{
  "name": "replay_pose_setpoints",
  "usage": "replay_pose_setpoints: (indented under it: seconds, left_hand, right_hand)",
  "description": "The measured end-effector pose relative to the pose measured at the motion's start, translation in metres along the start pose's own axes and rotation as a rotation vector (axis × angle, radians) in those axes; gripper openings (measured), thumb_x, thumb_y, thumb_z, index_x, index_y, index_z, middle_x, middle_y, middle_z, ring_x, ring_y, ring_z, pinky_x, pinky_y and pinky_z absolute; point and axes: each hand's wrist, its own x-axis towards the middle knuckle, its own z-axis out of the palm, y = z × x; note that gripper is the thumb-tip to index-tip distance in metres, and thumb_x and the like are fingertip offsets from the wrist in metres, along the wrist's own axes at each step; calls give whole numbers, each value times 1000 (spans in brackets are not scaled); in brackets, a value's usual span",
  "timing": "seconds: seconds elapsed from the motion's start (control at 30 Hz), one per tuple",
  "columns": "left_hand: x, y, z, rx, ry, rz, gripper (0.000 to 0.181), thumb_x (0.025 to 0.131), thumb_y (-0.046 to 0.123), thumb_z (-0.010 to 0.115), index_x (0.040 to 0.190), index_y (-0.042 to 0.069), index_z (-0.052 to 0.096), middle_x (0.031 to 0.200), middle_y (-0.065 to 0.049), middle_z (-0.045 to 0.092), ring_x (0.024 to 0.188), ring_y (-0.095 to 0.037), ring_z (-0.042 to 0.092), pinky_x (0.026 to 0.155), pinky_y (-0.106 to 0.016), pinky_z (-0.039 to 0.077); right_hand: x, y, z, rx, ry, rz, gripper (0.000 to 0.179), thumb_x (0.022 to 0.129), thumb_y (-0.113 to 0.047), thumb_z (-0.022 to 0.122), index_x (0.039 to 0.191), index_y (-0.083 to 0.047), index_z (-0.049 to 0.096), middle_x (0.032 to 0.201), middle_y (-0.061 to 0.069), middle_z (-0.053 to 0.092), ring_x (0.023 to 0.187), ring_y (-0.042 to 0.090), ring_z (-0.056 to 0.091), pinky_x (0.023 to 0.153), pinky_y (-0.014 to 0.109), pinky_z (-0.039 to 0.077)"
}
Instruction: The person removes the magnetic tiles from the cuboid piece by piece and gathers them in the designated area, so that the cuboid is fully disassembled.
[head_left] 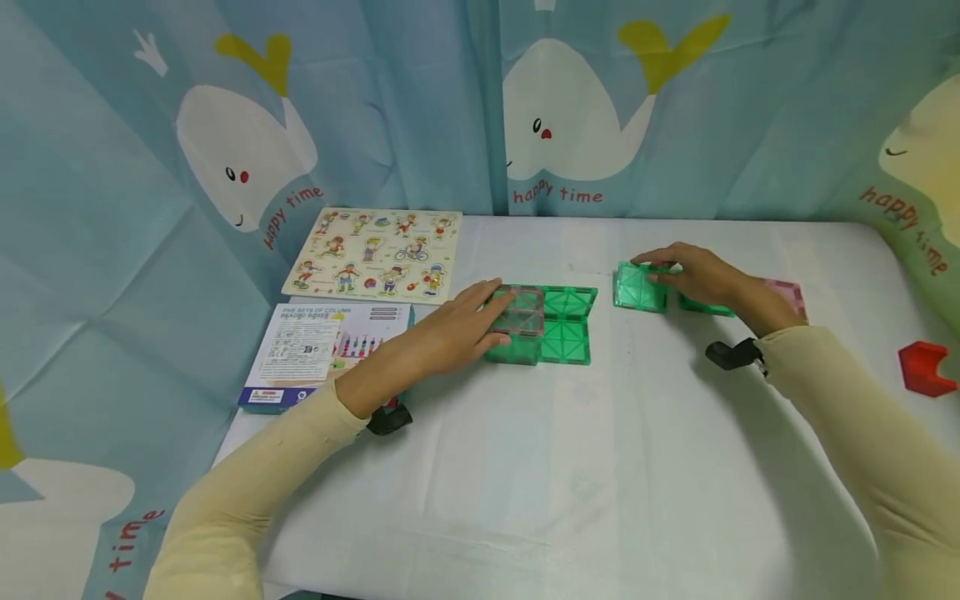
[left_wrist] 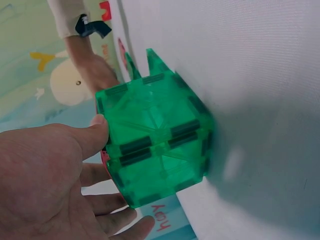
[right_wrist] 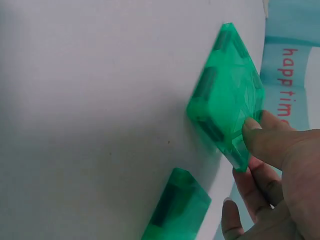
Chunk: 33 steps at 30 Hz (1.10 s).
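Observation:
A small box of magnetic tiles, with green walls [head_left: 512,351] and a pink tile [head_left: 525,310] across its top, stands mid-table. My left hand [head_left: 459,329] holds it from the left, thumb at its near edge and fingers by the top and far side. Joined at its right are a flat green tile [head_left: 567,342] and an upright one behind. Farther right, my right hand [head_left: 697,271] pinches a green magnetic tile [right_wrist: 235,85] by its corner between thumb and fingers, tilted off the table. Another green tile [right_wrist: 180,207] lies below that hand.
Pink tiles [head_left: 786,292] lie beyond the right wrist. A red notched block [head_left: 926,368] sits at the right edge. At the left are a picture puzzle board [head_left: 318,246] and a beaded-column toy box [head_left: 300,346]. A whale-print curtain [head_left: 420,108] hangs behind the table.

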Motion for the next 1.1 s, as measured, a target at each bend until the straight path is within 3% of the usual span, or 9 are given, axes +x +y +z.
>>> replay_pose_setpoints:
  seconds: [0.3,0.6,0.7,0.8,0.93,1.1]
  left_hand:
    - [0,1,1,-2,-1,6,69,113,40,48,170,11,21,176,-17,11,164,-32,12,129,-52,26]
    - [-1,2,0,-6,-1,1,69,113,41,48,170,11,21,176,-18,11,164,-32,12,129,-52,25]
    - [-1,2,0,-3,-2,1,70,113,41,47,170,11,21,177,-17,10,164,-31,11,129,-51,25]
    - [-1,1,0,-3,-10,-7,70,113,42,46,170,12,20,177,-15,9,164,-30,10,130,-51,24]
    - [-1,1,0,-7,-12,-13,70,113,43,47,170,13,20,177,-14,9,164,-29,11,129,-52,25]
    - [0,0,1,-5,-6,-7,70,113,42,47,170,13,21,177,-14,9,164,-31,11,129,-52,25]
  right_hand:
    - [4,8,11,-10,11,19,35,109,-9,60,142,-3,64,124,26,60,119,42,54,103,66,42]
    - [3,-16,13,-174,71,27,33,106,-12,65,139,-8,67,132,29,58,121,50,51,88,67,37]
    - [1,-36,17,-193,137,-54,33,105,-11,67,137,-5,67,123,27,62,113,46,57,85,64,40]
    - [0,-60,23,-135,192,-168,30,107,-12,65,135,-2,67,113,20,65,104,37,61,86,58,47]
    - [-3,-89,34,-101,224,-316,32,106,-16,67,136,-5,67,114,12,67,103,28,63,87,49,54]
    - [-5,-102,51,-238,310,-573,44,93,4,78,135,-7,68,114,13,69,101,28,68,82,44,61]
